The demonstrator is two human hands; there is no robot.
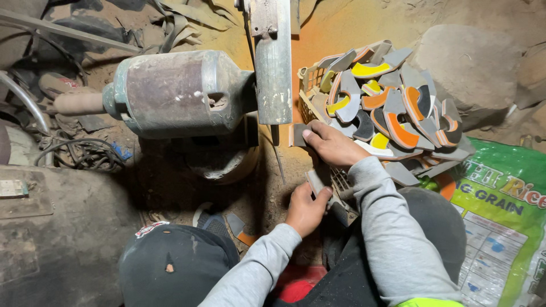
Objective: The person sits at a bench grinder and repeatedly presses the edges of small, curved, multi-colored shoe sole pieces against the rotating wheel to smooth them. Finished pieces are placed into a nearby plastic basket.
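The right hand (pixel 333 145) lies knuckles up at the near edge of a pale plastic crate (pixel 311 85), its fingers (pixel 310 135) curled down and pinching a small flat grey piece (pixel 297 135) that juts out to the left, just below the lower end of a vertical grey metal bar (pixel 273 68). The left hand (pixel 306 209) sits closer to the body, its fingers closed around another flat grey piece (pixel 316 183) that sticks up and away from the thumb, toward the right wrist. Both arms wear grey sleeves (pixel 392 227).

The crate is heaped with curved, crescent-shaped cutouts (pixel 392 108) in grey, orange, yellow and white, many spilling over its right side (the crate's walls show only at the left and near edges). To the left of the bar a dusty cylindrical motor housing (pixel 176 94) lies on its side with a thick shaft (pixel 79 103) pointing left. Black cables (pixel 85 153) lie tangled on the dirt floor (pixel 267 187) below that shaft. At the right edge of the floor stands a green and white printed sack (pixel 500 210), and beyond the crate rests a large grey stone (pixel 466 62). A dark cap (pixel 170 264) shows at the bottom, left of the left sleeve. Orange dust colours the ground behind the bar.
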